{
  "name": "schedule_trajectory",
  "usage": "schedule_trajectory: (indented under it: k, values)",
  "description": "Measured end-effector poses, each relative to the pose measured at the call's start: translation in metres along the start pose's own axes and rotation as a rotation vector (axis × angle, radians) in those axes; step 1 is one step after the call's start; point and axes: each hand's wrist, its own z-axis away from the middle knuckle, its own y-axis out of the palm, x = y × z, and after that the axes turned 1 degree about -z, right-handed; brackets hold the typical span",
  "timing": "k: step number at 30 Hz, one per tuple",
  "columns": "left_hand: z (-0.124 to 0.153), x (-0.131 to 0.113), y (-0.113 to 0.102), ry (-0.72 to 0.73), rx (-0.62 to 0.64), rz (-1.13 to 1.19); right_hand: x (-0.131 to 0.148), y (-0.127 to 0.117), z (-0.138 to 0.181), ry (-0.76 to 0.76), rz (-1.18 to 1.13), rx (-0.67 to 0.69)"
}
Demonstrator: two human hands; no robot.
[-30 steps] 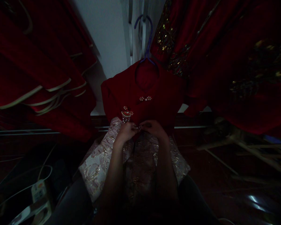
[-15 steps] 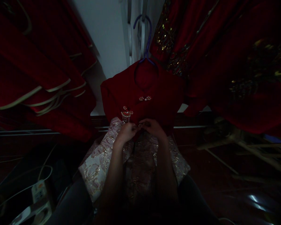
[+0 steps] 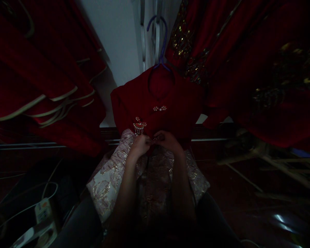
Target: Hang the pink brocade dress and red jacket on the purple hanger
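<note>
A red jacket (image 3: 175, 93) hangs in front of me on a purple hanger (image 3: 163, 44). Across its chest sits a beaded clasp (image 3: 159, 108), and a brooch with dangling beads (image 3: 139, 126) lies lower left. My left hand (image 3: 141, 144) and my right hand (image 3: 167, 140) meet at the lower front of the jacket, fingers pinched around a small beaded fastening (image 3: 155, 139). Most of that fastening is hidden by the fingers, and the light is dim. Under my forearms a pale pink and gold brocade cloth (image 3: 105, 182) covers my lap.
Red garments with pale trim (image 3: 41, 79) hang at the left, and red garments with gold sequins (image 3: 182, 41) at the right. A power strip (image 3: 43, 213) with a white cable lies lower left. A wooden frame (image 3: 271, 160) stands at the right.
My fingers have shifted only slightly at the small fastening. The jacket, hanger and surroundings look the same.
</note>
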Motion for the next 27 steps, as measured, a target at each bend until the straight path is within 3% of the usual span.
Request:
schedule_trajectory:
  k: [6, 20, 27]
  values:
    - [0.0007, -0.0012, -0.0032, 0.040, -0.016, 0.035, -0.0031, -0.0024, -0.0008, -0.031, -0.020, 0.009]
    - [-0.0008, -0.0036, -0.0033, 0.005, -0.239, 0.175, 0.0027, -0.0023, -0.0009, -0.064, -0.038, -0.085]
    - [-0.0008, -0.0034, -0.0056, 0.058, -0.234, 0.129, 0.0025, -0.0012, -0.0014, -0.051, -0.043, -0.097]
